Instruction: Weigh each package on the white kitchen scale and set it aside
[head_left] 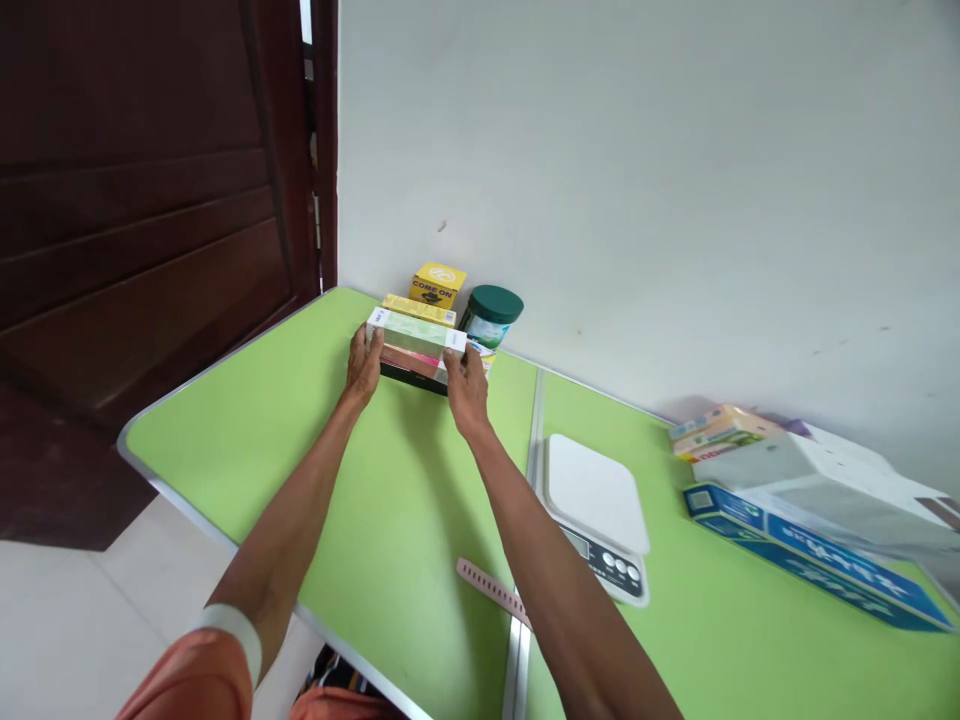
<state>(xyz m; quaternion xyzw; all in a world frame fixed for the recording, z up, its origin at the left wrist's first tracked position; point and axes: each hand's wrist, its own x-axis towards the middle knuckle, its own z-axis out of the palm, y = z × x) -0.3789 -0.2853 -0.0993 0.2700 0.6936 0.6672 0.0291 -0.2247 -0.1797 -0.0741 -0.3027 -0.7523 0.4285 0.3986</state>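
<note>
A long box (417,330) with a pale green top and white ends is held by both my hands near the back of the green table. My left hand (364,366) grips its left end, and my right hand (466,386) grips its right end. Directly below it shows a darker box (414,376) with a black lower edge; I cannot tell whether the two touch. Just behind are a low yellow box (421,308), a yellow "COME ON" box (435,290) and a jar with a dark green lid (495,303). Part of the jar is hidden.
A white kitchen scale (596,490) stands right of the table's seam, with a pink strap (487,585) near my right forearm. Farther right lie a long blue box (814,555), a white box (802,465) and an orange box (720,430). A wall backs the green table (247,440).
</note>
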